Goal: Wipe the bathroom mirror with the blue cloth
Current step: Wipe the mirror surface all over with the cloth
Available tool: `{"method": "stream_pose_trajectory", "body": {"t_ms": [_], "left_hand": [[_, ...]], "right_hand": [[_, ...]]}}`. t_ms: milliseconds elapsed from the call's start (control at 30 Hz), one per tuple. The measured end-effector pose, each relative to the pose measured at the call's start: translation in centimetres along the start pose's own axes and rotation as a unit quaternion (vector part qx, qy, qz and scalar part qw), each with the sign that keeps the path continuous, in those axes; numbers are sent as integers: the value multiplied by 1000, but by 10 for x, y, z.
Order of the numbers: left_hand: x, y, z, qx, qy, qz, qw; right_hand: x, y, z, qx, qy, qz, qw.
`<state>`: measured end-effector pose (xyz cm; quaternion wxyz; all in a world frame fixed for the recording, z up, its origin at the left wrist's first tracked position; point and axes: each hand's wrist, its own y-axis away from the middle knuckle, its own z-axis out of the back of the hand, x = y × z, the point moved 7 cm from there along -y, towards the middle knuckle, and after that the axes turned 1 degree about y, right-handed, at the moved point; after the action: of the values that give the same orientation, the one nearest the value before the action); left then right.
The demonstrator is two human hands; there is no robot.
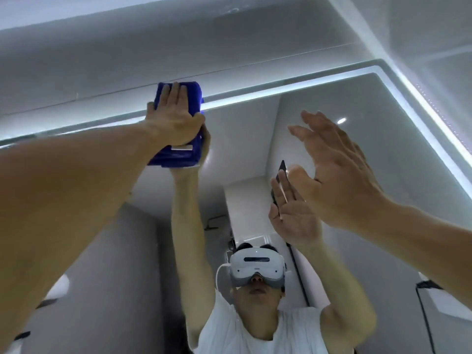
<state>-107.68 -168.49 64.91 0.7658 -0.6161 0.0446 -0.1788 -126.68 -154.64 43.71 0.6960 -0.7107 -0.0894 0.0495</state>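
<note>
The bathroom mirror [357, 139] fills the view in front of me and has a lit strip [281, 90] along its top and right edges. A folded blue cloth [190, 94] lies against the glass at the top edge, left of centre. My left hand [173, 116] presses flat on the cloth with straight fingers pointing up and the thumb at the cloth's right side. My right hand [339, 175] is raised near the glass to the right, fingers spread and holding nothing. I cannot tell whether it touches the mirror. The glass reflects a person with both arms raised.
Grey wall panels [229, 42] rise above the mirror's top edge. A black cable [424, 315] hangs at the lower right. A white rounded fixture [60, 287] shows at the lower left behind my left forearm.
</note>
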Motion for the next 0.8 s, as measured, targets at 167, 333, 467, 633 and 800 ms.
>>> {"method": "stream_pose_trajectory", "body": {"t_ms": [167,333,467,633,800], "left_hand": [[-15,25,-9,-51,6,-57,997],[-47,137,-32,-37,-6,-191,981],[-58,236,-61,-2,-36,-273,961],[-56,371,-92,44,-46,-434,899],[-37,404,-91,71,-64,-566,819]], "right_hand": [[-12,16,-1,10,1,-8,1000],[6,33,-11,29,-33,-30,999],[32,52,-20,35,-46,-28,998],[47,87,-28,49,-37,-7,998],[41,110,-33,92,-21,-30,995]]}}
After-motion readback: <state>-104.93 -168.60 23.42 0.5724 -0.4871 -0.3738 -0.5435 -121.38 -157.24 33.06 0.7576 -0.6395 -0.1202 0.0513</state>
